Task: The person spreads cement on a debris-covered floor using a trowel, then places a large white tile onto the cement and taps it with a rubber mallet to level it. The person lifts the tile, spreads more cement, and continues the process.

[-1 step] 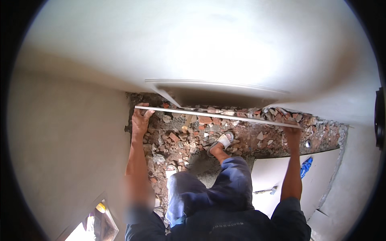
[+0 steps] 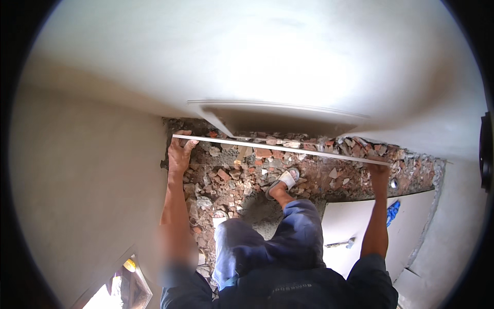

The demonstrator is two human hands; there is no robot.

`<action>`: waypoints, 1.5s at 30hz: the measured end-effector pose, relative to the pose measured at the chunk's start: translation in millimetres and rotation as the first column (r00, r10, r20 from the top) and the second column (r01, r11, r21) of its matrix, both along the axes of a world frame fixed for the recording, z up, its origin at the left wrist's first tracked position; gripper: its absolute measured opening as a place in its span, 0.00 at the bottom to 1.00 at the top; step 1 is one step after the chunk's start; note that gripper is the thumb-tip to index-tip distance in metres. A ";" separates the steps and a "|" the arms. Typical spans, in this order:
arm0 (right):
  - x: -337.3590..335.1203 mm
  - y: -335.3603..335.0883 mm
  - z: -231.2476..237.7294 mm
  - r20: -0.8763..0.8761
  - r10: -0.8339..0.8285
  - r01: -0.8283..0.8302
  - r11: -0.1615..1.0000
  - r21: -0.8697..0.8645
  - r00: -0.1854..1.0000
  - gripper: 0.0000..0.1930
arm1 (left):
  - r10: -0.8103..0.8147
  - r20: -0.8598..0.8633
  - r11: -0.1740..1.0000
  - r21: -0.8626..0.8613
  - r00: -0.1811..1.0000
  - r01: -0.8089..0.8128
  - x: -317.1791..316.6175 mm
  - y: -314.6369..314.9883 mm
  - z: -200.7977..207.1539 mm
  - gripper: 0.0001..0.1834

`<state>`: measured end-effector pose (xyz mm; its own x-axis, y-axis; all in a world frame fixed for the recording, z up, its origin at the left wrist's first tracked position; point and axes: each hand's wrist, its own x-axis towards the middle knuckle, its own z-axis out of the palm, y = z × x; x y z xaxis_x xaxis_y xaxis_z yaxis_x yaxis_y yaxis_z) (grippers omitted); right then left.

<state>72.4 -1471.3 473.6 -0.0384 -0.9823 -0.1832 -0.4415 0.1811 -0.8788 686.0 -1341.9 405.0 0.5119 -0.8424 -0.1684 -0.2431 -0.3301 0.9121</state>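
Observation:
A long, thin white slab (image 2: 278, 148), seen edge-on, spans between my two hands above the rubble, its right end a little lower in the picture than its left. My left hand (image 2: 180, 153) grips its left end, thumb on the near side and fingers round the far side. At the other end, my right hand (image 2: 380, 166) holds the slab from below, its fingers partly hidden by the edge. Just beyond stands a pale rectangular panel (image 2: 288, 107) at the foot of the far wall, its lower part in shadow.
Broken brick and stone rubble (image 2: 226, 177) covers the floor around my sandalled feet. A thin line crosses above it. Large pale tiles (image 2: 342, 216) lie at right, with a blue crumpled item (image 2: 393, 212) and a small tool (image 2: 339, 243) on them. Walls (image 2: 87, 180) enclose the spot.
My right hand and the slab's right end have shifted very slightly to the right. My left hand stays where it was.

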 end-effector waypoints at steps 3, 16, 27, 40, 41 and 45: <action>-17.8 29.5 64.2 -0.142 -0.038 0.023 0.994 -0.103 0.989 0.08 | -0.026 0.025 0.978 -0.206 0.999 0.031 -6.1 -3.5 61.4 0.30; -27.4 390.7 409.5 -0.364 -0.511 0.306 0.816 -0.491 0.778 0.20 | 0.165 0.251 0.632 -0.769 0.954 0.094 -1.7 19.0 400.0 0.13; 7.1 561.4 430.7 -0.157 -0.664 0.577 0.724 -0.379 0.731 0.22 | 0.064 0.221 0.387 -0.904 0.973 0.180 -43.2 88.4 459.7 0.22; -109.2 809.0 250.9 0.315 -0.754 0.779 0.391 -0.491 0.577 0.27 | -0.003 -0.039 0.586 -0.810 0.999 -0.030 -189.2 333.3 401.6 0.42; -129.7 834.9 238.6 0.298 -0.760 0.767 0.381 -0.515 0.578 0.26 | -0.015 -0.109 0.577 -0.813 0.994 -0.080 -221.1 365.9 414.4 0.31; -226.8 908.6 210.1 0.565 -0.665 0.842 0.190 -0.505 0.489 0.27 | -0.025 -0.171 0.472 -0.870 0.985 -0.140 -361.3 488.5 450.8 0.26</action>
<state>-154.4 -562.7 683.7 -0.8877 -0.2939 0.3544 -0.2635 -0.3069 -0.9145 324.7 -853.4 855.8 0.6046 -0.5587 0.5677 -0.1000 0.6538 0.7500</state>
